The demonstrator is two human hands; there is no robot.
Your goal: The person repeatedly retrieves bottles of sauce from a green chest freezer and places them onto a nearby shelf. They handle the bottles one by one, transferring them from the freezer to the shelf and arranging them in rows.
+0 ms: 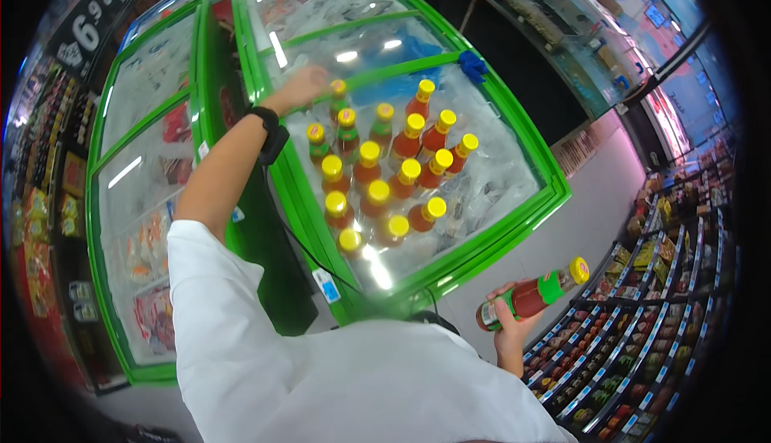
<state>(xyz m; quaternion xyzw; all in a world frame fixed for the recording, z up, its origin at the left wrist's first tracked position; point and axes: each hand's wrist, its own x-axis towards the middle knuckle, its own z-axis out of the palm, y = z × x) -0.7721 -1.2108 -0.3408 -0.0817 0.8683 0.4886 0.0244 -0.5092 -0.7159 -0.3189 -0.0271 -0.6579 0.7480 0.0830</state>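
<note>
In the head view my right hand [513, 324] grips a sauce bottle [536, 296] around its lower part. The bottle has red contents, a green label and a yellow cap, and is tilted to the right. My left hand [303, 86] is blurred over the far left of a green-framed chest freezer [500, 217]. Beside its fingers is a yellow-capped bottle [339, 102]; whether they touch it is hidden by the blur. Several similar red sauce bottles [406, 142] stand upright in a loose cluster on the glass lid. A few have green neck labels.
A second green-framed freezer [144, 160] runs along the left. A blue cloth or glove [473, 67] lies on the right frame. Stocked shelves [626, 334] stand at the lower right. A black cable [301, 247] hangs across the near freezer's left edge.
</note>
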